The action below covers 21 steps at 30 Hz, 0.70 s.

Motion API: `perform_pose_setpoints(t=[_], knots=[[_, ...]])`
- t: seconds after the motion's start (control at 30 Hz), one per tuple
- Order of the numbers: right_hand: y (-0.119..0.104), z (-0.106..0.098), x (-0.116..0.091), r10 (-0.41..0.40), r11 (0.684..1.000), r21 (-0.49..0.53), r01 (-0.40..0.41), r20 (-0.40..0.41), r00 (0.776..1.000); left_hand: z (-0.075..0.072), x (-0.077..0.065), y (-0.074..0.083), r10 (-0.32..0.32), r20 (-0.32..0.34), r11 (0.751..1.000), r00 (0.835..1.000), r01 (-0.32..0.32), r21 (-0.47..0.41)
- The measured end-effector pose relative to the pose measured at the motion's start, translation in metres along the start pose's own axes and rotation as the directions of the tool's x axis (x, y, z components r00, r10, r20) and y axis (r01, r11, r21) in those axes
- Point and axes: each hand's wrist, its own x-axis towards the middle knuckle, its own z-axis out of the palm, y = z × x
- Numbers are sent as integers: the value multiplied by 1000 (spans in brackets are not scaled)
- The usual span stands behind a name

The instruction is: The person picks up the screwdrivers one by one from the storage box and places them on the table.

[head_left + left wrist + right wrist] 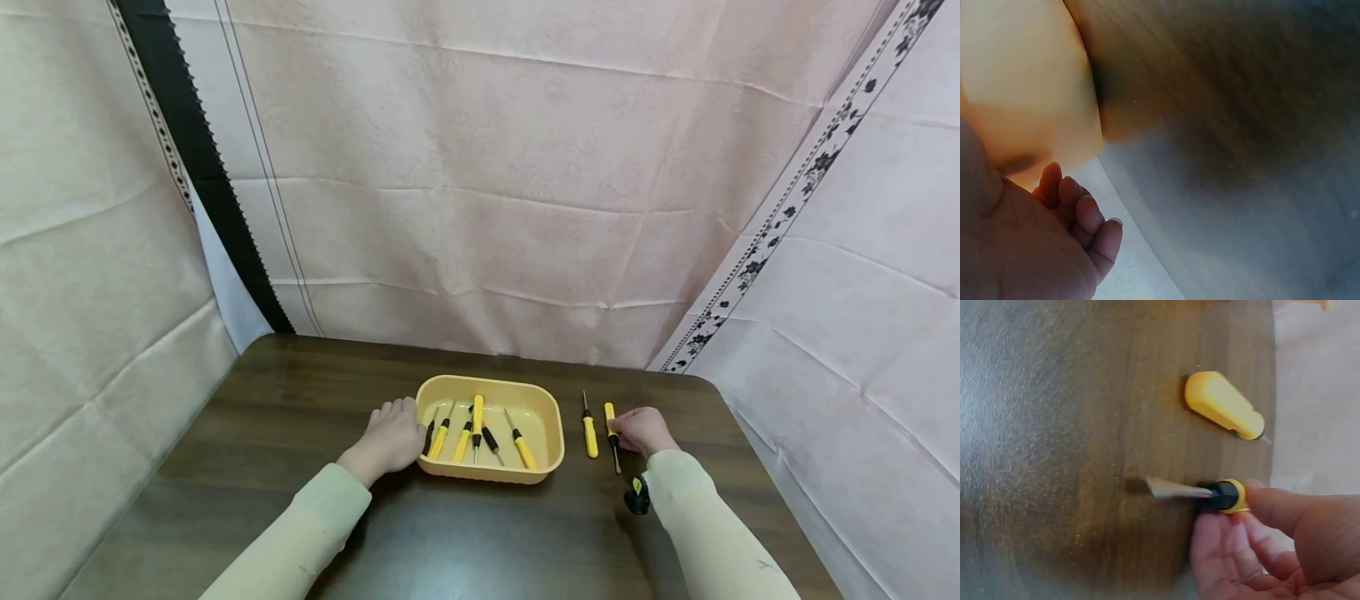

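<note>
My right hand (643, 432) pinches a yellow-and-black screwdriver (1222, 495) between thumb and fingers, at the right of the table. Its flat-tipped blade points toward me in the head view. Just left of it lies a second yellow screwdriver (590, 435), blade pointing away. My left hand (386, 440) holds the left end of a pale yellow plastic tray (491, 472), with bent fingers (1088, 215) against its outside and the thumb hidden in the left wrist view. Inside the tray lie several screwdrivers (521, 450), mostly yellow-handled, at mixed angles.
The dark wooden table (480, 542) has its far edge just behind the tray. Pale cloth (487, 208) hangs behind and along both sides. A black wrist device (637, 497) sits at my right cuff.
</note>
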Motion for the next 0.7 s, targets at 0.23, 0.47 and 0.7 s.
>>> perform_pose_setpoints(t=[0.23, 0.47, 0.7], knots=[[-4, 4, -1, -18, 1000, -1, 18, 21, 1000, 1, 1, -1, 0, -11, 1000, 1000, 0, -2], [-8, 11, 6, -37, 999, 8, 37, 2, 999, 3, 2, 0, -11, 8, 1000, 1000, 11, -2], [-11, 16, 11, -45, 999, -7, 45, -14, 999, 2, 2, -1, -17, 8, 1000, 1000, 17, -5]])
